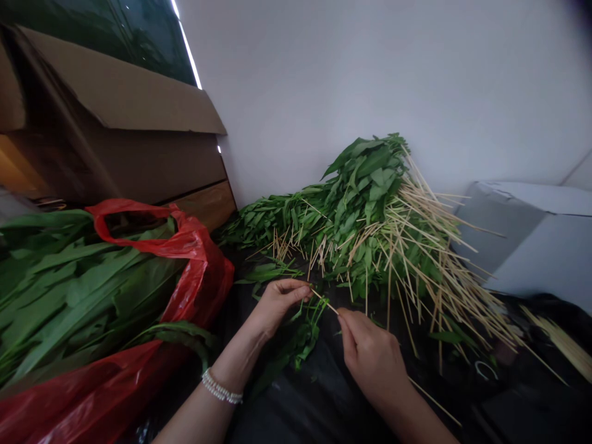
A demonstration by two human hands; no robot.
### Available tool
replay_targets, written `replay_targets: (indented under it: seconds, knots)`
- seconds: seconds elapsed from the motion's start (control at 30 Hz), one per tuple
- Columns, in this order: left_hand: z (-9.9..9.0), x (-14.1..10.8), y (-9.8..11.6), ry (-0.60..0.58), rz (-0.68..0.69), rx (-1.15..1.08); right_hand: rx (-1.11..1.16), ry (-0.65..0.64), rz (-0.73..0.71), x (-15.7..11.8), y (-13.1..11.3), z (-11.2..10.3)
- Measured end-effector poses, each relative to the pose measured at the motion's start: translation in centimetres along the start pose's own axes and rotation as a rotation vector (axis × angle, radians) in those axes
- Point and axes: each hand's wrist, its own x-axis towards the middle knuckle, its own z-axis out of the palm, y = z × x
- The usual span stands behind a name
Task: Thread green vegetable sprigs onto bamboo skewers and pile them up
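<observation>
Between my two hands runs a thin wooden stick (326, 301), slanting down to the right. My left hand (285, 300), with a beaded bracelet at the wrist, pinches its upper end together with a bit of green stem. The fingers of my right hand (367, 345) are closed round the stick's lower part. Green leaves (303, 345) hang below the stick, over the black sheet (287, 413). Beyond my hands lies a big heap of leaves (365, 179) on many wooden sticks (411, 246), their bare ends pointing right and toward me.
A red plastic bag (198, 265) full of long green leaves (87, 296) stands at the left, with an open cardboard box (139, 105) behind it. A white box (546, 246) is at the right, near loose sticks (559, 339). A pale wall rises behind.
</observation>
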Motion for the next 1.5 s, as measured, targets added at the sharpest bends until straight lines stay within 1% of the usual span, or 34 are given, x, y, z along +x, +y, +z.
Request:
replay_targets:
  seconds: [0.23, 0.33, 0.47, 0.6, 0.77, 0.93, 1.03, 1.13, 1.2, 1.23, 1.3, 1.37, 1.43, 1.5]
  knots:
    - [-0.1, 0.0, 0.1, -0.003, 0.031, 0.071, 0.0, -0.007, -0.012, 0.0, 0.0, -0.1]
    - [-0.1, 0.1, 0.0, -0.034, 0.018, 0.057, 0.012, -0.004, -0.012, 0.0, 0.0, -0.1]
    - [-0.1, 0.1, -0.1, -0.082, -0.039, -0.03, 0.016, 0.014, -0.024, -0.1, -0.1, 0.0]
    - [0.0, -0.1, 0.2, -0.092, -0.128, -0.106, 0.033, 0.017, -0.041, -0.1, -0.3, 0.0]
    - [0.0, -0.3, 0.2, -0.111, -0.15, -0.047, 0.034, -0.005, -0.038, -0.2, -0.3, 0.1]
    - [0.2, -0.4, -0.1, -0.164, -0.114, 0.083, 0.038, -0.006, -0.027, -0.1, -0.3, 0.2]
    - [0.2, -0.4, 0.3, -0.144, -0.078, 0.079, 0.062, 0.013, -0.025, 0.1, -0.3, -0.1]
    - [0.1, 0.0, 0.4, -0.029, -0.053, 0.07, 0.112, 0.02, -0.044, 0.2, -0.6, -0.5]
    - [0.0, 0.3, 0.2, 0.036, 0.036, 0.191, 0.133, -0.021, -0.096, 0.1, -0.9, -0.6]
    - [0.0, 0.4, -0.1, 0.041, 0.105, 0.302, 0.13, -0.053, -0.135, 0.0, -1.1, -0.7]
    - [0.0, 0.6, -0.7, -0.011, 0.251, 0.588, 0.098, -0.111, -0.22, -0.1, -1.4, -0.7]
    - [0.0, 0.6, -1.3, -0.081, 0.348, 0.868, 0.063, -0.137, -0.274, -0.2, -1.7, -0.7]
    - [-0.1, 0.6, -1.8, -0.123, 0.396, 1.076, 0.051, -0.134, -0.29, -0.2, -1.8, -0.7]
    - [-0.2, 0.5, -2.1, -0.133, 0.407, 1.2, 0.052, -0.125, -0.289, -0.2, -1.8, -0.7]
